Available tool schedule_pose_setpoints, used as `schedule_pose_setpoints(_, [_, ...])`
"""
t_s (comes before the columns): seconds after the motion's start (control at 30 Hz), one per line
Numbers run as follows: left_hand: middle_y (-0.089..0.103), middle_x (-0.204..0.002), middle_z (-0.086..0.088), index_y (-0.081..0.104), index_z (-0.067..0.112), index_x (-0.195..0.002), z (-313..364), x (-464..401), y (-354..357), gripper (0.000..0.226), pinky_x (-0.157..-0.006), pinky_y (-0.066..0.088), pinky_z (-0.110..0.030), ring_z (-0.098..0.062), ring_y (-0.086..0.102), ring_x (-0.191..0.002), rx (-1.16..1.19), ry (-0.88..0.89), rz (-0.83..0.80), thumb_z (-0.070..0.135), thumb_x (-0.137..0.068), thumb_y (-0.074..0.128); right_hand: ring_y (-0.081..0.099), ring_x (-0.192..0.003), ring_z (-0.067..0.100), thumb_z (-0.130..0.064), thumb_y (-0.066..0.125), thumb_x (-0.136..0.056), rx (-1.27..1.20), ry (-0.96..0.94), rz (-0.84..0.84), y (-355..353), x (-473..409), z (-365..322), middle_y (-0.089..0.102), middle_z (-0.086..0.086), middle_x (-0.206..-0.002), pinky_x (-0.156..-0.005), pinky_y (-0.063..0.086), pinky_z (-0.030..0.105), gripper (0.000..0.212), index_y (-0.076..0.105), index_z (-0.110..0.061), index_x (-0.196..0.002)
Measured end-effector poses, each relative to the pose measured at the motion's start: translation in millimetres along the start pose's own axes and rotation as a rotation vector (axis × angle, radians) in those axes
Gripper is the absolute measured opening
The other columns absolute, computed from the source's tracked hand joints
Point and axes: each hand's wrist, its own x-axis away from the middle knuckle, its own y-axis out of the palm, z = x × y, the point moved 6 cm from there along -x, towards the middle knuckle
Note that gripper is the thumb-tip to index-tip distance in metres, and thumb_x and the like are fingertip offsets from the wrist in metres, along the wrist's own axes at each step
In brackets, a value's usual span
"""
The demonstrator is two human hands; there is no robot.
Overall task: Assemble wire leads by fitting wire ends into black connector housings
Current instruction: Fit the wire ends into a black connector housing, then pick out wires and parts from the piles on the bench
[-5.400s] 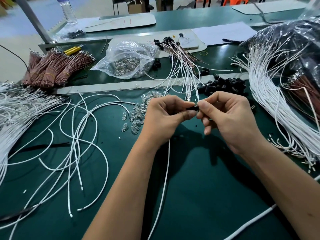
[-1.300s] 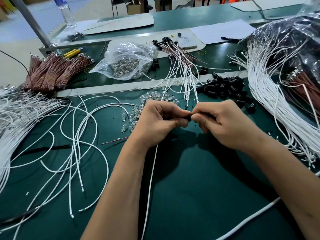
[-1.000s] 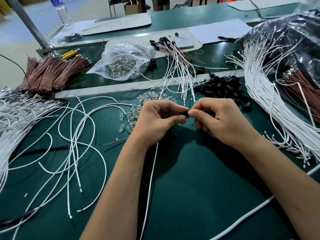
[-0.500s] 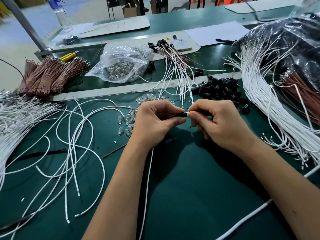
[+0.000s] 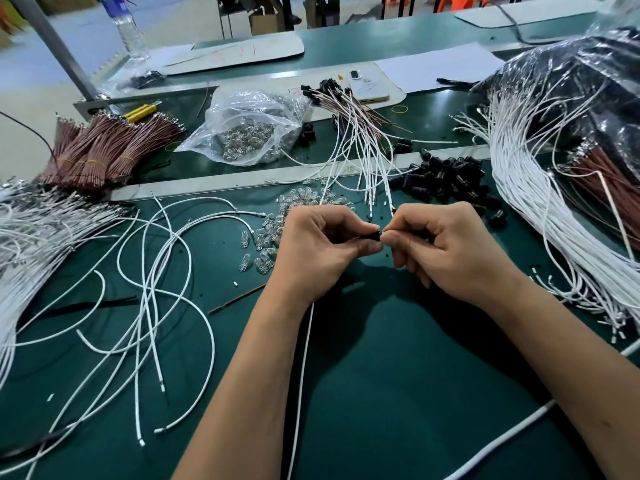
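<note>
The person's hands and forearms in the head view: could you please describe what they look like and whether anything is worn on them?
Both the left hand and the right hand are bare: no gloves, rings, watch or wristband show. Both forearms are uncovered as far as the frame's lower edge, with no sleeve in view. The fingernails that show look short and unpainted.

Matt green mat (image 5: 398, 393); glossy clear plastic bag (image 5: 249, 126); white paper sheet (image 5: 440, 65)

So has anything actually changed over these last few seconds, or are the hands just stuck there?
Very little. Both hands sank slightly toward the mat, still fingertip to fingertip. The left hand keeps pinching the black housing; the right hand keeps pinching at its end. The white wire still trails down from the left hand. The piles did not move.
</note>
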Motion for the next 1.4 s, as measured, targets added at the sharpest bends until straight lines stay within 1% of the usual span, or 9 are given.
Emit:
schedule_pose_setpoints(0.23, [0.077, -0.078, -0.014, 0.075, -0.002, -0.084, 7.5, -2.9, 6.7, 0.016, -0.072, 0.061, -0.033, -0.023, 0.076, -0.072, 0.077, 0.068, 0.219, -0.011, -0.074, 0.083, 0.064, -0.051, 0.012, -0.009, 0.059, -0.106, 0.236, -0.109, 0.382, 6.7, 9.0, -26.8, 0.069, 0.002, -0.068, -0.055, 0.052, 0.032, 0.02, 0.073, -0.004, -0.092])
schedule_pose_setpoints(0.43, [0.077, -0.079, -0.01, 0.076, 0.002, -0.084, 12.4, -1.4, 6.0, 0.016, -0.072, 0.06, -0.03, -0.019, 0.076, -0.073, 0.042, 0.086, 0.298, -0.008, -0.074, 0.085, 0.068, -0.06, 0.022, -0.007, 0.058, -0.105, 0.294, -0.155, 0.427, 6.2, 5.8, -32.1, 0.07, 0.008, -0.07, -0.06, 0.051, 0.042, 0.022, 0.072, 0.002, -0.092])
schedule_pose_setpoints(0.6, [0.076, -0.075, -0.007, 0.074, 0.009, -0.079, 19.9, -11.2, 5.4, 0.015, -0.066, 0.057, -0.027, -0.015, 0.071, -0.067, 0.144, -0.05, 0.439, 0.0, -0.077, 0.085, 0.075, -0.073, 0.016, -0.024, 0.062, -0.104, -0.006, 0.079, 0.299, 12.9, 1.3, -16.9, 0.079, -0.001, -0.092, -0.066, 0.062, 0.028, 0.036, 0.065, -0.008, -0.137])
schedule_pose_setpoints(0.67, [0.075, -0.077, -0.01, 0.073, 0.006, -0.082, 20.3, -19.8, 4.0, 0.012, -0.063, 0.055, -0.026, -0.015, 0.068, -0.066, 0.279, -0.162, 0.526, 0.004, -0.079, 0.085, 0.074, -0.068, 0.026, -0.035, 0.059, -0.103, -0.227, 0.251, 0.122, 25.6, -3.3, -9.4, 0.077, 0.005, -0.085, -0.055, 0.062, 0.042, 0.032, 0.068, -0.012, -0.121])
schedule_pose_setpoints(0.87, [0.074, -0.087, -0.013, 0.066, 0.007, -0.085, 18.3, -53.6, 4.8, 0.018, -0.059, 0.051, -0.02, -0.016, 0.065, -0.069, 0.571, -0.407, 0.65, 0.007, -0.081, 0.084, 0.036, -0.044, 0.013, -0.01, 0.059, -0.104, -0.481, 0.338, -0.047, 29.5, -27.1, -11.6, 0.062, 0.006, -0.064, -0.04, 0.025, 0.018, 0.025, 0.07, -0.005, -0.082])
schedule_pose_setpoints(0.97, [0.076, -0.099, -0.018, 0.066, 0.007, -0.091, 13.9, -70.1, 4.1, 0.018, -0.069, 0.056, -0.03, -0.022, 0.065, -0.079, 0.504, -0.449, 0.618, 0.015, -0.086, 0.081, 0.032, -0.039, 0.007, -0.008, 0.058, -0.103, -0.539, 0.417, -0.024, 19.0, -54.2, -6.1, 0.06, 0.007, -0.06, -0.039, 0.023, 0.014, 0.023, 0.067, -0.005, -0.082])
schedule_pose_setpoints(1.1, [0.072, -0.105, -0.017, 0.061, 0.008, -0.105, -4.5, -85.1, 13.7, 0.027, -0.089, 0.06, -0.048, -0.031, 0.07, -0.089, 0.277, -0.56, 0.493, 0.032, -0.097, 0.069, 0.037, -0.037, 0.009, -0.006, 0.063, -0.097, -0.221, 0.443, 0.113, -13.4, -121.3, 18.2, 0.054, 0.007, -0.055, -0.042, 0.029, 0.021, 0.021, 0.068, 0.002, -0.079])
schedule_pose_setpoints(1.3, [0.075, -0.093, -0.014, 0.052, 0.015, -0.108, -17.7, -96.5, 33.2, 0.022, -0.071, 0.061, -0.041, -0.027, 0.073, -0.072, 0.207, -0.568, 0.318, 0.009, -0.095, 0.068, 0.052, -0.052, 0.015, -0.01, 0.072, -0.095, 0.211, 0.463, 0.124, -37.6, -236.1, 53.8, 0.066, 0.01, -0.07, -0.048, 0.04, 0.027, 0.018, 0.072, -0.008, -0.077])
schedule_pose_setpoints(1.4, [0.072, -0.095, -0.003, 0.059, 0.018, -0.114, -4.8, -105.2, 17.6, 0.025, -0.087, 0.057, -0.044, -0.028, 0.07, -0.092, -0.261, -0.475, 0.355, 0.023, -0.091, 0.071, 0.068, -0.072, 0.021, -0.016, 0.072, -0.097, 0.257, 0.465, 0.098, -40.8, -260.1, 63.8, 0.075, 0.012, -0.088, -0.064, 0.058, 0.033, 0.016, 0.077, -0.002, -0.101])
